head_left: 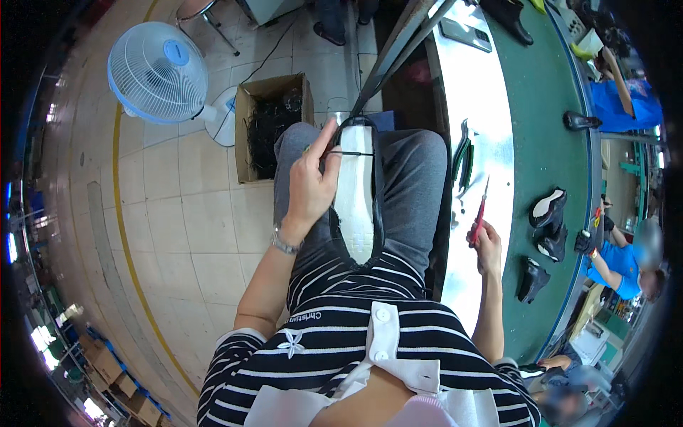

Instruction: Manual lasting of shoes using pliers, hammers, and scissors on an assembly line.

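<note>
Across my lap lies a black shoe upper [379, 206], bottom up, with a long white insole board [358, 206] inside its dark edge. A thin black cord crosses the board near its far end. My left hand [314, 181] grips the upper's left side near that end, thumb on the edge and fingers stretched along it. My right hand [486, 245] is apart from the shoe, over the metal table at the right, closed round red-handled scissors [481, 212] with the pointed blades away from me. Dark strips [463, 158] lie on the table just beyond them.
A shiny metal table [491, 135] runs along my right, with a phone [465, 34] farther up. Beside it, a green conveyor belt [530, 153] carries several black shoes [549, 208]. A cardboard box [242, 135] of black scraps and a fan [158, 72] stand left. Co-workers sit across the belt.
</note>
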Demonstrator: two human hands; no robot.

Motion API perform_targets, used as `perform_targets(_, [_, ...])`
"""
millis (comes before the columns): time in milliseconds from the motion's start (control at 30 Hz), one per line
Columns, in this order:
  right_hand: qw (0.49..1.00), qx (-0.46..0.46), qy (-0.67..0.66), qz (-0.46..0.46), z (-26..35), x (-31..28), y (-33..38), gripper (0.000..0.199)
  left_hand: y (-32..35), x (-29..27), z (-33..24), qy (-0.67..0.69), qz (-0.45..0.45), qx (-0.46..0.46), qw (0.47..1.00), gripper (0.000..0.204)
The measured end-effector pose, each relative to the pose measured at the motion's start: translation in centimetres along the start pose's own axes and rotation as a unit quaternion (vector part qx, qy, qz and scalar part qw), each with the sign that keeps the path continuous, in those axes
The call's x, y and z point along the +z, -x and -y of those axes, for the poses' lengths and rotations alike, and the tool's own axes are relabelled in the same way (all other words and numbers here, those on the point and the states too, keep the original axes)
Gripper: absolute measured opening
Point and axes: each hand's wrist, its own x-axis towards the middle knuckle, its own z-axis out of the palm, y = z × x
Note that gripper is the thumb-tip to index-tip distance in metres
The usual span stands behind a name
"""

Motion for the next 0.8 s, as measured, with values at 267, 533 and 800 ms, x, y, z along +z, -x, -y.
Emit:
perform_targets(267, [0.904, 0.075, -0.082, 0.413, 9.1, 11.4, 10.8, 0.092, 4.1, 1.2, -0.5, 0.032, 0.016, -0.147, 0.988, 0.055])
perform_targets(533, [0.905, 0.155, -0.084, 0.388, 10.2, 15.9, 10.7, 0.063, 4.1, 1.1, -0.2, -0.004, 0.015, -0.105, 0.994, 0.049])
perform_targets(800, [0.966, -0.067, 0.131, 0.213, 8.0, 15.8, 11.4, 0.035, 0.9, 0.9, -2.8, -0.189, -0.058, 0.116, 0.973, 0.035])
